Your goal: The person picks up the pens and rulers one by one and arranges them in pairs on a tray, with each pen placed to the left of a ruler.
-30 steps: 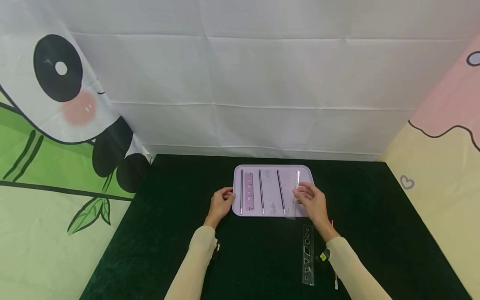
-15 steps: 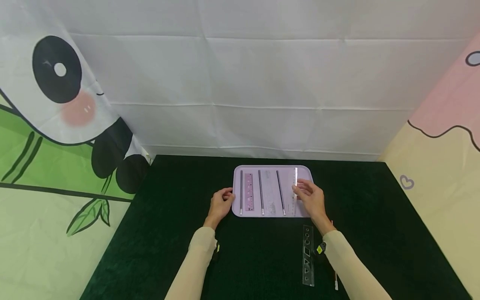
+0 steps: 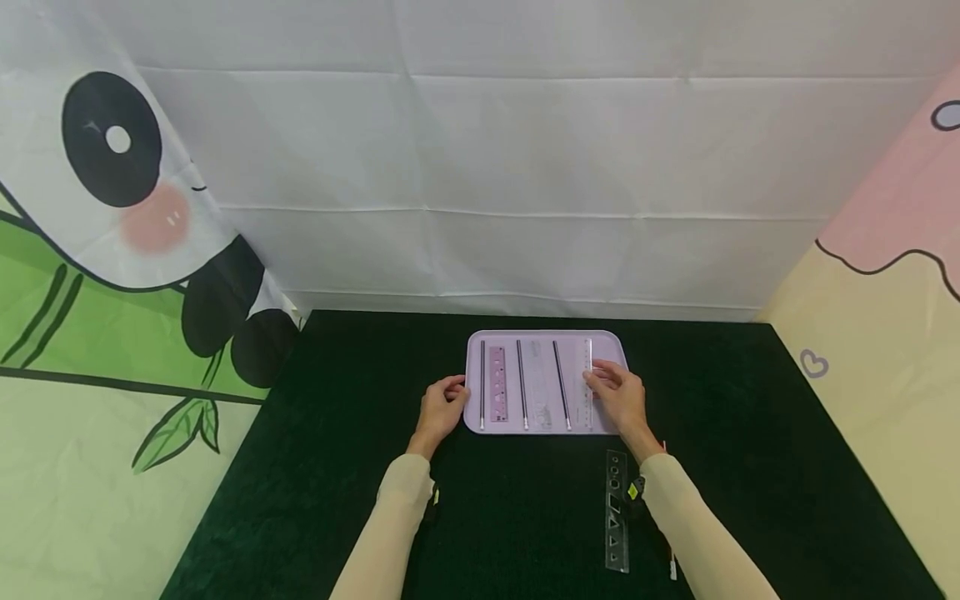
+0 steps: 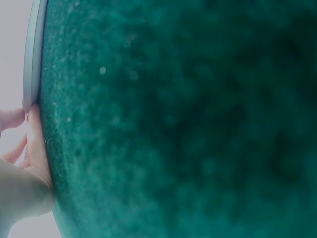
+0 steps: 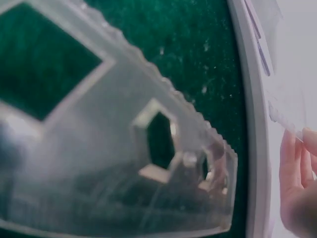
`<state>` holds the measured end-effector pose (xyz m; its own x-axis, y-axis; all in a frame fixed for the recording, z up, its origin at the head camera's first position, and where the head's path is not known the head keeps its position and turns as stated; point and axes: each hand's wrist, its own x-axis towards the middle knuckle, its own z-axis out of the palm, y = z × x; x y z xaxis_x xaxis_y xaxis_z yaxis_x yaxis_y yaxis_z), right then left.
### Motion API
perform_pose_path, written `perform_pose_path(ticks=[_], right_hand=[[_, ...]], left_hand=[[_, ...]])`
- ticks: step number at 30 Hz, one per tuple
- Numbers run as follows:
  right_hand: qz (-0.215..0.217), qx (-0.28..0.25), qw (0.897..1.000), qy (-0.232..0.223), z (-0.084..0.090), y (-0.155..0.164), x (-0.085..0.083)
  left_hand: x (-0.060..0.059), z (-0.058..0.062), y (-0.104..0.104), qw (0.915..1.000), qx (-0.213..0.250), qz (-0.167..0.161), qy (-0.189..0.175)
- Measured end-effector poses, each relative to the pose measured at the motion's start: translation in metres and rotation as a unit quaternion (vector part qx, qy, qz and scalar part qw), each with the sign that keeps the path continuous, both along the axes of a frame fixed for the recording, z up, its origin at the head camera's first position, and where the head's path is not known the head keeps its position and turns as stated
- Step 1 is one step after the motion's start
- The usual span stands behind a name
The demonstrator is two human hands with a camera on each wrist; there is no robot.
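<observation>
Tray: a pale lilac tray (image 3: 609, 350) lies on the dark green cloth (image 3: 750, 433), towards the far side; every place below is given from it.
Left hand: the left hand (image 3: 442, 406) sits at the tray's left edge, fingers loosely curled with their tips against the rim (the left wrist view shows fingers (image 4: 30, 148) pressed to that rim (image 4: 33, 54)); it has not shifted since the earlier frames.
Right hand: the right hand (image 3: 617, 397) is over the right part of the tray, fingers bent, fingertips pinching a clear ruler (image 3: 588, 371).
Clear ruler: it lies lengthways inside the tray, just right of the third black stick. A second ago it hung over the near rim at a slant; now it lies straight and wholly within the tray.
On the tray, left to right: a black stick (image 3: 482, 379), a pink ruler (image 3: 498, 383), a second black stick (image 3: 521, 383), a clear patterned ruler (image 3: 538, 375), a third black stick (image 3: 560, 379), then the clear ruler.
Near side of the tray: a clear stencil ruler (image 3: 615, 512) with cut-out shapes lies on the cloth just in front of the tray's right corner, beside the right forearm; it has not moved. The right wrist view shows it close up (image 5: 124, 148), beside the tray rim (image 5: 252, 124).
Behind the tray: a white sheet (image 3: 480, 167) hangs as a backdrop.
</observation>
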<state>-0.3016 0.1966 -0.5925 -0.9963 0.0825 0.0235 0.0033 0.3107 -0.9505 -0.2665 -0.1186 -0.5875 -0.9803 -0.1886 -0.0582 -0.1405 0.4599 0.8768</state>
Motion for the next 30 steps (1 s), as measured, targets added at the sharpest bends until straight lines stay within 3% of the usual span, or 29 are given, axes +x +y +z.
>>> perform_pose_path(ticks=[16, 30], right_hand=[[0.010, 0.047, 0.999, -0.020, -0.003, -0.002, -0.010], [0.035, 0.092, 0.994, -0.046, 0.002, -0.008, -0.016]], left_hand=[[0.000, 0.001, 0.000, 1.0000, -0.001, -0.001, -0.008], [0.000, -0.001, 0.000, 0.9999, -0.010, 0.000, 0.008]])
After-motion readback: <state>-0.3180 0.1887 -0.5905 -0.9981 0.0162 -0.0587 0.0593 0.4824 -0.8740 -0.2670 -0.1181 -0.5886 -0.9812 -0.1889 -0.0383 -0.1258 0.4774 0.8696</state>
